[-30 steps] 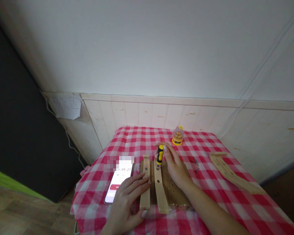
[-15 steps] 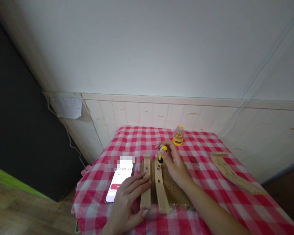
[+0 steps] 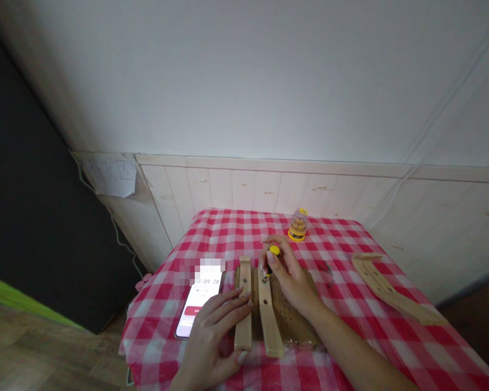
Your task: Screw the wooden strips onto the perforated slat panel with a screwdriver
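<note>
My right hand [image 3: 287, 274] is wrapped round a yellow-and-black screwdriver [image 3: 272, 257] that stands upright on the right wooden slat [image 3: 268, 312]. My left hand [image 3: 214, 334] lies flat with fingers stretched out, pressing on the left wooden slat [image 3: 243, 307]. Both slats lie side by side on a perforated wooden board [image 3: 291, 315] on the red-and-white checked tablecloth [image 3: 334, 320].
A phone [image 3: 195, 304] with a lit timer screen lies left of the slats. A yellow bit holder [image 3: 298, 224] stands at the back. A curved wooden piece [image 3: 391, 293] lies at the right, small metal parts [image 3: 326, 271] beside the board. White panelled wall behind.
My right hand has closed further over the screwdriver, whose handle turned and is now mostly hidden by my fingers. My left hand stays on the left slat.
</note>
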The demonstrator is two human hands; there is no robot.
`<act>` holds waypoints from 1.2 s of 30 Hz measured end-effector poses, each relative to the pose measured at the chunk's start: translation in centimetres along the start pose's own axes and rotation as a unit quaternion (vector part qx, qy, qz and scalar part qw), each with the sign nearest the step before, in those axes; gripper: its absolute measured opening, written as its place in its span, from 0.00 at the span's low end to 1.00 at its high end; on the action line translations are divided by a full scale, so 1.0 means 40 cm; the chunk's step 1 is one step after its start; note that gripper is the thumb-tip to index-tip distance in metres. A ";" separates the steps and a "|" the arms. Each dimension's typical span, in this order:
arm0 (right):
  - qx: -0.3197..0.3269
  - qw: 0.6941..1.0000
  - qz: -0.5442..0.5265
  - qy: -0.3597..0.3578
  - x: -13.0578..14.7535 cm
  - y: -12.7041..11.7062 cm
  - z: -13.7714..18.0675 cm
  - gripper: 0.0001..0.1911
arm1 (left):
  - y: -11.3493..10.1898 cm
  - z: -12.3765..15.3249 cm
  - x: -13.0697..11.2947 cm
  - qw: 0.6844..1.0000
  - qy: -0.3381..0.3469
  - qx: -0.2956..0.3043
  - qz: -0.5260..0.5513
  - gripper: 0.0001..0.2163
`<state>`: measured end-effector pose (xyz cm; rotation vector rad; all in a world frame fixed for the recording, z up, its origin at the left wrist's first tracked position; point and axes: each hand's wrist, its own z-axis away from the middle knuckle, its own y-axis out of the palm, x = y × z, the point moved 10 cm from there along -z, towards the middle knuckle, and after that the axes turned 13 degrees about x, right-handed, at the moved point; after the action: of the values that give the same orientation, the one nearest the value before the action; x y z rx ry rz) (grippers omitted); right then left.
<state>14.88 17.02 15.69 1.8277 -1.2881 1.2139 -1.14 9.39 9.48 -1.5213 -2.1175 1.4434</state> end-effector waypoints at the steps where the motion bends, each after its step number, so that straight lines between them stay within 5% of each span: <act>1: 0.006 1.000 0.001 0.001 0.000 0.003 -0.001 0.22 | 0.000 0.000 0.000 1.000 0.001 0.001 0.000 0.29; 9: 0.027 0.998 -0.056 0.001 -0.027 0.016 -0.003 0.31 | 0.000 -0.002 -0.001 1.000 -0.004 0.004 0.007 0.29; 28: 0.018 0.998 0.060 -0.033 0.019 -0.001 0.012 0.19 | -0.016 -0.012 -0.016 1.000 0.007 -0.008 -0.022 0.28; 36: 0.051 0.996 -0.065 -0.025 0.010 0.023 0.005 0.15 | -0.016 -0.010 -0.016 1.000 0.012 -0.008 -0.016 0.28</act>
<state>14.16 16.37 15.92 1.9934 -1.1327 1.1908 -1.00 9.11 10.44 -1.4950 -2.1351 1.3944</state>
